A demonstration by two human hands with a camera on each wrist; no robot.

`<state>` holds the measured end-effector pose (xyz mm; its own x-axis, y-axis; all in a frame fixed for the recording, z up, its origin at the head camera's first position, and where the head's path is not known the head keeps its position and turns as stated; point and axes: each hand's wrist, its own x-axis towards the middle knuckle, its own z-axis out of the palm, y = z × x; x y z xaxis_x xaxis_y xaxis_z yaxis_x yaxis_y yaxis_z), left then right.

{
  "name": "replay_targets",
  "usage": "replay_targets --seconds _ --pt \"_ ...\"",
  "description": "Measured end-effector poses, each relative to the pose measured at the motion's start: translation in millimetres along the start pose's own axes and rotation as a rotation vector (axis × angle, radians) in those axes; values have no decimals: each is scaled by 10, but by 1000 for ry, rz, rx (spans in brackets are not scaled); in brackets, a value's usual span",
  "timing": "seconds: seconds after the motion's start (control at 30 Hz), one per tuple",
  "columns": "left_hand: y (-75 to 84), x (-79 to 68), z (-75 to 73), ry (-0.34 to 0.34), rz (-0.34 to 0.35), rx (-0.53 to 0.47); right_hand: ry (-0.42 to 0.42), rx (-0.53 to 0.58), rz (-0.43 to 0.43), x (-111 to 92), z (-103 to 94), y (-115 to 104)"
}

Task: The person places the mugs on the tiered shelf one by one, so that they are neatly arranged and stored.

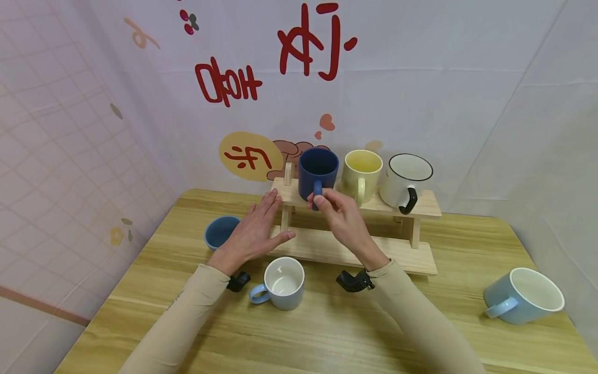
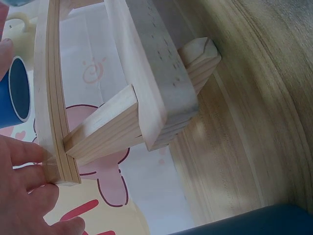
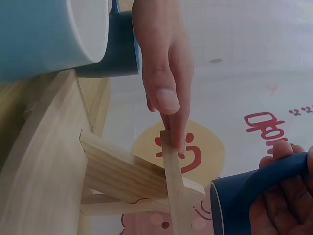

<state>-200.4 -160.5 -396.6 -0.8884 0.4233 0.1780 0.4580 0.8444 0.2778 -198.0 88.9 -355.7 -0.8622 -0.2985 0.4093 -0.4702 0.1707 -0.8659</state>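
My right hand [image 1: 344, 221] pinches the handle of a dark blue mug [image 1: 308, 176] between thumb and fingers. The mug is upright, close over the left part of the wooden rack's upper board [image 1: 289, 195], and its underside faces the board in the left wrist view. At the left end of that board my left hand [image 1: 252, 228] lies with straight fingers, fingertips touching the wood, thumb spread. A yellow mug [image 1: 357, 179] and a white mug [image 1: 399, 182] with black rim and handle stand on the upper board, right of the blue one.
The rack's lower board [image 1: 317, 244] holds no mugs. A light blue mug [image 1: 293, 298] with white inside stands in front. A blue cup [image 1: 219, 232] is partly hidden by my left hand; another light blue mug [image 1: 514, 306] is at far right. A printed cloth [image 1: 420, 78] hangs behind.
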Motion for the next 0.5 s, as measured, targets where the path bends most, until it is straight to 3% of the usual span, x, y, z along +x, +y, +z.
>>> replay_targets --seconds 0.5 --pt "4 -11 -9 -27 -20 -2 12 30 35 143 51 126"
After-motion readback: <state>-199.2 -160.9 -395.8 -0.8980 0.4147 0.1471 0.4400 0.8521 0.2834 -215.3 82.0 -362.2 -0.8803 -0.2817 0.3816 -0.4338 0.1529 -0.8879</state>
